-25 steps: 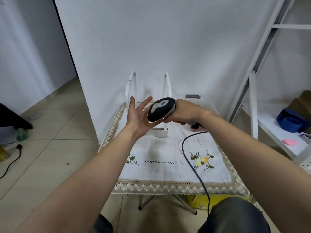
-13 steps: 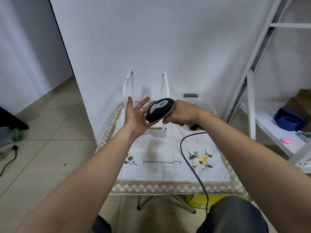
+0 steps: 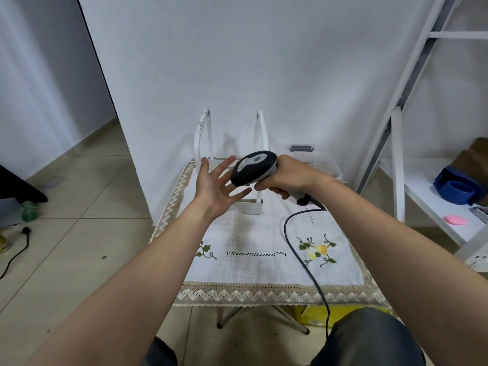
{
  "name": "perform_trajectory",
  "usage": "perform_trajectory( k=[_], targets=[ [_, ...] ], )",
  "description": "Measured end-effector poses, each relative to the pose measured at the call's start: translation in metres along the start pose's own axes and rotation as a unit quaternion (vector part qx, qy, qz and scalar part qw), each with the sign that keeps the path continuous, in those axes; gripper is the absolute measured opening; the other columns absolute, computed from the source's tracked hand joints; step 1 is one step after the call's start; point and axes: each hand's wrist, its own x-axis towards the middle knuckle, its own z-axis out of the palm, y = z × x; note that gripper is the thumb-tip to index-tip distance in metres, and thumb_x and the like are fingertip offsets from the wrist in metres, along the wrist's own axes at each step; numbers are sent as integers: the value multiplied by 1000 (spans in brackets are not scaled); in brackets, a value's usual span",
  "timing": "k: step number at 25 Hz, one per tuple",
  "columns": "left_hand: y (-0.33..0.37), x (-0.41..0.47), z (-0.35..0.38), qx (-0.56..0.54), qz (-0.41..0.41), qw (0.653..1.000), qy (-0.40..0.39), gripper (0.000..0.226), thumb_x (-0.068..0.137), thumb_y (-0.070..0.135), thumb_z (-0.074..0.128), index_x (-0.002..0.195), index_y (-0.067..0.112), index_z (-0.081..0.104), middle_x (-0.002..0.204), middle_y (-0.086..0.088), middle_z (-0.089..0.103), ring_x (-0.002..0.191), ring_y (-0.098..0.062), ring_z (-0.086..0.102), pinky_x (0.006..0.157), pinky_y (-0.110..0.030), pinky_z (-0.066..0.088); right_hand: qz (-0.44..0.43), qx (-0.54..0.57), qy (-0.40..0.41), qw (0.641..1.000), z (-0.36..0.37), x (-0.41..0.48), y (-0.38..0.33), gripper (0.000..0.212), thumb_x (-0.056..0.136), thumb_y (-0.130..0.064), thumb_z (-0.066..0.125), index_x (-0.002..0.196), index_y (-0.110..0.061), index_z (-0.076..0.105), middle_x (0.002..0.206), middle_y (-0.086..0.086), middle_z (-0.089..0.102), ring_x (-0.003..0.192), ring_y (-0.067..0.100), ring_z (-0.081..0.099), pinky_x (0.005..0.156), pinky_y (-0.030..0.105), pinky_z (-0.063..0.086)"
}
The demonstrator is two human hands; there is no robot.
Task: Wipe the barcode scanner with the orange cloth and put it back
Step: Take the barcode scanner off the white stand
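The worktop [image 3: 264,270] is small. Its near lace edge sits just above my knees, its left edge drops to the tiled floor [image 3: 79,247], and its far edge stands against the white wall [image 3: 237,62]. A white metal shelf frame [image 3: 396,143] crowds the right side, so the open room lies to the left, over the floor. At the far edge stands a white rack [image 3: 203,138] with two upright loops.

A white woven cloth covers the top, trimmed in beige zigzag lace and stitched with green vines and a yellow flower.

The barcode scanner [image 3: 253,167] is in the air above the far part of the worktop, in front of the rack. Its rounded head is glossy black with a grey oval panel. Its black cable [image 3: 303,260] leaves the handle's base, loops over the cloth and runs off the near edge.

My right hand [image 3: 287,177] reaches in from the right, its fingers curled tight round the grey handle, with the scanner head pointing left. My left hand [image 3: 215,187] is raised palm up just beside the head, fingers straight and spread apart, holding nothing. The head overlaps my fingertips, and I cannot tell whether they touch.
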Motion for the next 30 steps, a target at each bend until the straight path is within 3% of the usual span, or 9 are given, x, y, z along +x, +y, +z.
perform_trajectory(
  k=[4, 8, 11, 14, 17, 19, 23, 26, 30],
  targets=[
    [-7, -8, 4, 96, -23, 995, -30, 28, 99, 30, 53, 115, 18, 72, 128, -4, 73, 115, -31, 71, 101, -57, 52, 9, 111, 34, 993, -3, 1, -1, 12, 87, -18, 78, 88, -7, 73, 61, 7, 57, 51, 21, 50, 55, 33, 50],
    [-8, -15, 10, 175, -28, 983, -51, 37, 93, 16, 60, 129, 19, 67, 123, 2, 76, 114, -27, 72, 101, -51, 55, 10, 144, 70, 987, -8, 4, -4, 11, 89, -20, 77, 92, -12, 71, 68, 5, 63, 54, 19, 53, 58, 33, 53],
    [-8, -20, 25, 242, -12, 966, -90, 38, 92, 19, 66, 131, 19, 67, 123, 2, 76, 113, -25, 73, 98, -47, 57, 6, 180, 80, 980, -12, 7, -9, 13, 90, -22, 75, 98, -12, 72, 76, 6, 67, 61, 21, 59, 66, 36, 53],
    [-11, -25, 41, 288, 20, 949, -129, 37, 93, 26, 73, 128, 15, 68, 119, -2, 76, 113, -26, 73, 97, -49, 58, 7, 217, 83, 973, -12, 11, -10, 28, 92, -23, 74, 112, -4, 70, 85, 10, 69, 73, 26, 65, 71, 40, 53],
    [-15, -27, 53, 320, 65, 937, -122, 39, 92, 29, 75, 127, 14, 67, 117, -3, 77, 109, -24, 74, 95, -49, 59, 6, 307, 74, 949, -12, 12, -8, 37, 92, -19, 75, 119, 4, 65, 86, 13, 69, 82, 28, 66, 75, 40, 54],
    [-18, -27, 62, 329, 84, 934, -110, 38, 91, 27, 78, 123, 10, 68, 116, -6, 78, 103, -23, 76, 94, -48, 60, 4, 346, 87, 934, -14, 11, -7, 32, 93, -14, 74, 118, 3, 64, 82, 11, 68, 77, 25, 66, 72, 36, 55],
    [-22, -20, 80, 322, 111, 936, -90, 46, 83, 22, 85, 118, 9, 58, 112, -12, 75, 96, -27, 78, 91, -52, 61, -4, 421, 133, 897, -17, 9, -4, 40, 91, -11, 78, 125, -1, 61, 86, 12, 69, 74, 25, 68, 79, 43, 63],
    [-24, -12, 91, 350, 109, 926, -88, 47, 80, 27, 86, 110, 10, 55, 106, -11, 77, 95, -24, 78, 92, -51, 60, -6, 417, 174, 892, -24, 7, 3, 35, 93, -13, 76, 124, -2, 63, 88, 8, 70, 61, 15, 69, 62, 31, 62],
    [-37, 3, 114, 390, 118, 908, -101, 35, 82, 34, 81, 108, 13, 69, 99, -1, 80, 95, -17, 77, 89, -45, 60, 11, 427, 211, 879, -38, 11, 24, 32, 96, -24, 75, 121, -6, 66, 102, 10, 78, 84, 28, 77, 76, 48, 64]
  ],
)
